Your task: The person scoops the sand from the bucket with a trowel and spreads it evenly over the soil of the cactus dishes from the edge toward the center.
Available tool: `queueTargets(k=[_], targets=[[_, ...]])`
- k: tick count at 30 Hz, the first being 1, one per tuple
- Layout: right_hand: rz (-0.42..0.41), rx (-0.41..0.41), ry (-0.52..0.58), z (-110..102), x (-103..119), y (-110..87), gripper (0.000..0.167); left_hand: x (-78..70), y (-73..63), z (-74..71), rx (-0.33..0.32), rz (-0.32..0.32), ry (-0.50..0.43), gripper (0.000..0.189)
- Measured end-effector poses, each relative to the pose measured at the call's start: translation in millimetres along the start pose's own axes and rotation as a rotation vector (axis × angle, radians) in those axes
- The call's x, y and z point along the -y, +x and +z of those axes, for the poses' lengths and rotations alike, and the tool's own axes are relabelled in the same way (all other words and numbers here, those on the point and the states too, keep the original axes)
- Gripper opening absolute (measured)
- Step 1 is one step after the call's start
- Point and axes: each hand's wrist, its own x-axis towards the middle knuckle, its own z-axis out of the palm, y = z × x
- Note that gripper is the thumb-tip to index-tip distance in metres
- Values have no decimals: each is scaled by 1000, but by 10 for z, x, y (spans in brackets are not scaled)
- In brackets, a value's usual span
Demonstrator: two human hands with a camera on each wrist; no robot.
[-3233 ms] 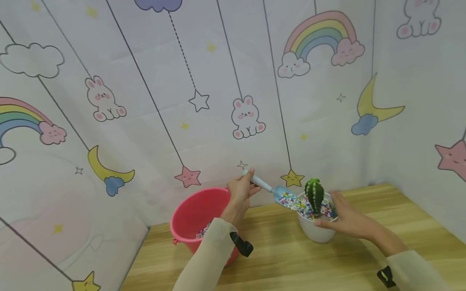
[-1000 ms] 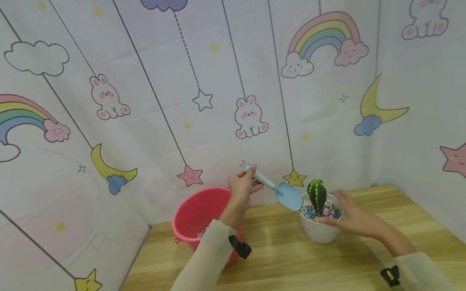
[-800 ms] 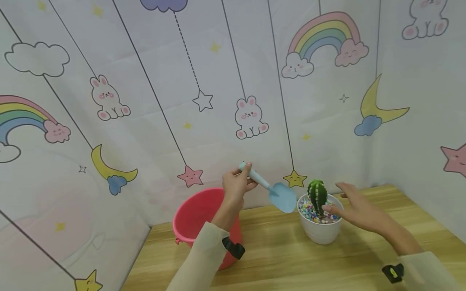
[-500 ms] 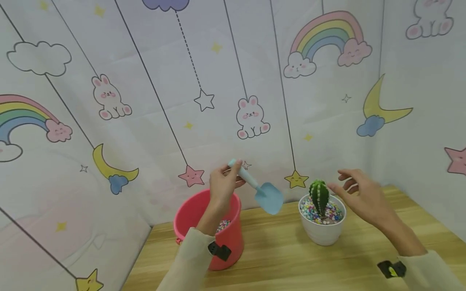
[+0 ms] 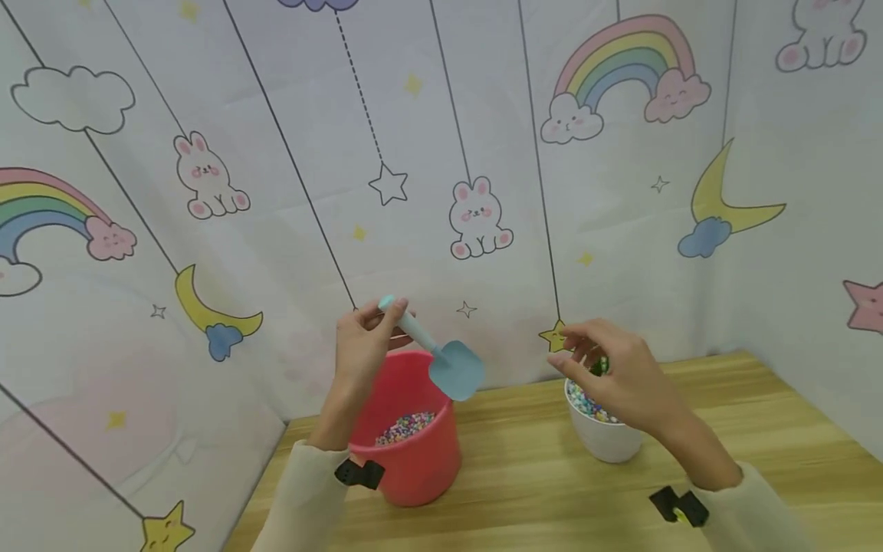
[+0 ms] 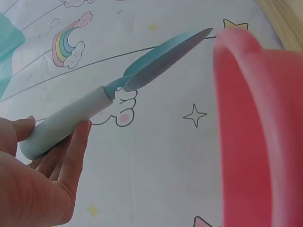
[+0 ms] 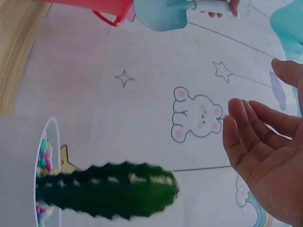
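Observation:
My left hand [image 5: 362, 345] holds a light blue toy shovel [image 5: 457, 371] by its pale handle, above the red bucket [image 5: 421, 464]. The shovel's blade carries no pebbles. Inside the bucket lie small multicoloured pebbles [image 5: 407, 428]. My right hand [image 5: 621, 372] hovers in front of and above the white pot [image 5: 605, 441], fingers loosely bent and holding nothing. In the head view it hides most of the cactus; the right wrist view shows the green cactus [image 7: 113, 189] standing in the pot among coloured pebbles [image 7: 46, 156], apart from the hand.
Bucket and pot stand apart on a wood-grain table [image 5: 524, 468]. Close behind them hangs a pale backdrop [image 5: 290, 253] printed with rabbits, stars, moons and rainbows; it also closes off the left and right sides.
The shovel tipped its pebbles into the pot, then moved left with my left hand to above the bucket. My right hand let go of the pot, rose and shifted left.

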Motion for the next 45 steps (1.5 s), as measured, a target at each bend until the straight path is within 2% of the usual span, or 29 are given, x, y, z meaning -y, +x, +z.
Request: queueTargets(k=[7,9,15,20,25,29,32,35,38,41,45], targets=[[42,136,91,369,123,107,28,58,6,-297,-54,-2,-25,46],[64,189,90,476,145,133,31,66,18,-381,-60,2,-21,47],[59,335,58,791,175,218,42,65,56,-590,-95,-11,20,50],[145,463,70,1002,199,239,66,109,90,-679,-113,-34,55,53],[248,559,40,1164,196,278,96,209,137,-738,-126,-71,154,55],[240,605,39,1292,166,325,101,291,192,-788,-110,-116,190,57],[202,625,77,1394,136,350,98,342,236,-823,-79,-171,150,58],[172,641,171,1503,111,364,93,392,286,-855,-48,-234,106,59],[195,679,196,1609,103,373,101,445,357,-874,-24,-299,107,57],[233,724,133,1668,145,398,114,480,428,-856,4,-342,149,54],[240,766,2,1708,218,462,126,461,494,-784,49,-325,227,54]])
